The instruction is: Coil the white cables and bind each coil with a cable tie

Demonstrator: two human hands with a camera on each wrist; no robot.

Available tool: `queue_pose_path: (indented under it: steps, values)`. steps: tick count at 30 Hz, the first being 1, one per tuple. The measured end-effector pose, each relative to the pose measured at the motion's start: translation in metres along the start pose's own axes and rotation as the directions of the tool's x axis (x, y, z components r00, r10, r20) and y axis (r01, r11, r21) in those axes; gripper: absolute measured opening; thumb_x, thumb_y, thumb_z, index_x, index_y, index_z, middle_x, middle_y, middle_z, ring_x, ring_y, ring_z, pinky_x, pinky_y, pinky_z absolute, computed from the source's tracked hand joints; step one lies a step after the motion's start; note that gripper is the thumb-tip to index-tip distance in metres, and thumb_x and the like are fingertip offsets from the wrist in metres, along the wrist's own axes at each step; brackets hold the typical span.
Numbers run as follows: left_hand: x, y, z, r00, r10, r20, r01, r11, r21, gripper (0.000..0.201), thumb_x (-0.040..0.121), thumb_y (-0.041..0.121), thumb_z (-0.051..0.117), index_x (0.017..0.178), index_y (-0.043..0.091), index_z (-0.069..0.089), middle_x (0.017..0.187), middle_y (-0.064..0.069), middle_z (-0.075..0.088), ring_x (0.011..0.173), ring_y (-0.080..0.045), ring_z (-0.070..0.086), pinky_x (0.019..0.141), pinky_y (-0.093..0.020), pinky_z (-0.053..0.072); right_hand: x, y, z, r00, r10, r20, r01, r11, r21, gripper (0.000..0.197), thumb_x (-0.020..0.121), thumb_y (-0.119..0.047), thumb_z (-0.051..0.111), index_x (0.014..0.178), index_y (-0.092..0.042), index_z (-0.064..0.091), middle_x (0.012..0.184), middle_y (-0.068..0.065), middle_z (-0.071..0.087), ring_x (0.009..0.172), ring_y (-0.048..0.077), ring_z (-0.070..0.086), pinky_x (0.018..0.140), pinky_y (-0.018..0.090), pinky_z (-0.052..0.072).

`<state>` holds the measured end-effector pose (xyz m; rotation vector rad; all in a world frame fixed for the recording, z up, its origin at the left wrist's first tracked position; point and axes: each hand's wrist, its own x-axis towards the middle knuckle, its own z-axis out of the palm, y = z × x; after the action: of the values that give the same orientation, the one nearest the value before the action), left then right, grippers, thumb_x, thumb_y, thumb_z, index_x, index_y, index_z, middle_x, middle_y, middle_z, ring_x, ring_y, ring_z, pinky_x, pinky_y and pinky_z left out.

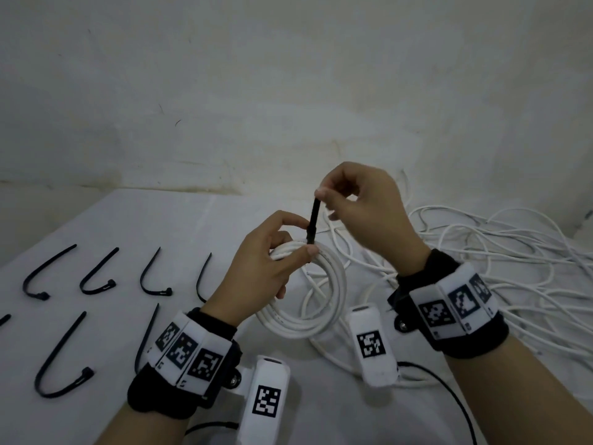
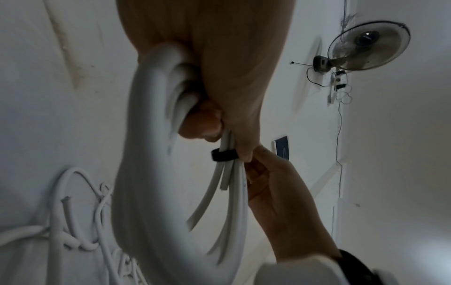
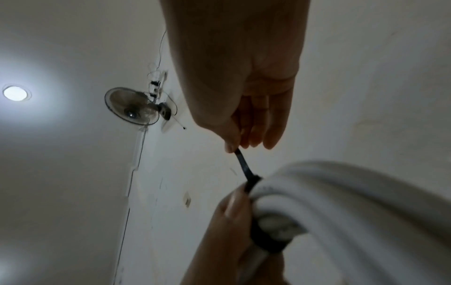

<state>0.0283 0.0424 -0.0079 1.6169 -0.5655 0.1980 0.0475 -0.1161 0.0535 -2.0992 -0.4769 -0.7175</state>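
White table (image 1: 134,226), L hand (image 1: 256,271) gripping coil (image 1: 321,319), R hand (image 1: 362,213) pinching tie tail (image 1: 314,216) upward

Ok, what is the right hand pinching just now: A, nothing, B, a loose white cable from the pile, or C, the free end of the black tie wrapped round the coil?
C: the right hand pinches the tail of the black tie that circles the coil, which the left hand holds.
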Motion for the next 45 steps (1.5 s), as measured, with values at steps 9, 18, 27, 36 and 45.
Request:
queue_pose_path:
  steps: [9, 18, 27, 36, 45]
  values:
    - [0.001, -0.005, -0.001, 0.999, -0.032, -0.036, 0.033, 0.999, 0.016, 0.019, 0.086, 0.018, 0.067, 0.103, 0.022, 0.058, 0.056, 0.003, 0.043, 0.039, -0.013, 0.035, 0.039, -0.025, 0.04, -0.001, -0.008, 0.007, 0.983, 0.096, 0.155, -0.127, 0.971, 0.201, 0.014, 0.087, -0.005, 0.064, 0.078, -0.015, 0.061, 0.068, -0.001, 0.064, 0.059, 0.01, 0.062, 0.052, 0.023, 0.052]
    - [-0.001, -0.003, 0.005, 0.995, -0.088, 0.05, 0.088, 0.996, -0.005, 0.016, 0.086, 0.019, 0.066, 0.098, 0.016, 0.056, 0.059, 0.008, 0.05, 0.039, -0.009, 0.03, 0.037, -0.023, 0.034, 0.002, 0.007, 0.008, 0.991, 0.135, 0.007, -0.135, 0.978, 0.159, 0.019, 0.083, 0.0, 0.067, 0.069, -0.008, 0.059, 0.068, 0.007, 0.066, 0.047, 0.006, 0.059, 0.05, 0.019, 0.05]
    - [0.002, -0.002, -0.004, 0.992, -0.129, -0.018, 0.129, 0.992, 0.003, 0.014, 0.087, 0.02, 0.066, 0.097, 0.016, 0.057, 0.077, -0.016, 0.056, 0.041, -0.008, 0.029, 0.04, -0.025, 0.029, 0.016, 0.015, 0.021, 0.979, 0.196, 0.049, -0.202, 0.96, 0.193, 0.018, 0.083, -0.001, 0.068, 0.069, -0.007, 0.06, 0.064, 0.003, 0.062, 0.048, 0.007, 0.059, 0.051, 0.021, 0.052]
    - [0.005, -0.002, -0.009, 0.969, -0.075, -0.236, 0.055, 0.994, -0.092, 0.011, 0.09, 0.016, 0.061, 0.1, 0.017, 0.055, 0.055, 0.007, 0.048, 0.042, -0.006, 0.033, 0.037, -0.021, 0.033, -0.013, 0.01, 0.023, 0.936, 0.165, 0.311, -0.239, 0.946, 0.218, 0.011, 0.09, -0.026, 0.063, 0.1, -0.022, 0.062, 0.093, 0.007, 0.068, 0.079, 0.022, 0.068, 0.069, 0.036, 0.057]
    - [0.008, -0.002, -0.007, 0.926, -0.258, -0.274, 0.111, 0.883, -0.456, 0.053, 0.1, 0.046, 0.024, 0.094, 0.012, 0.064, 0.052, -0.002, 0.049, 0.041, -0.011, 0.043, 0.042, -0.022, 0.043, -0.036, 0.019, 0.041, 0.982, 0.158, 0.1, -0.183, 0.926, 0.33, 0.006, 0.092, -0.015, 0.06, 0.097, -0.014, 0.063, 0.075, 0.001, 0.062, 0.05, 0.022, 0.066, 0.045, 0.029, 0.053]
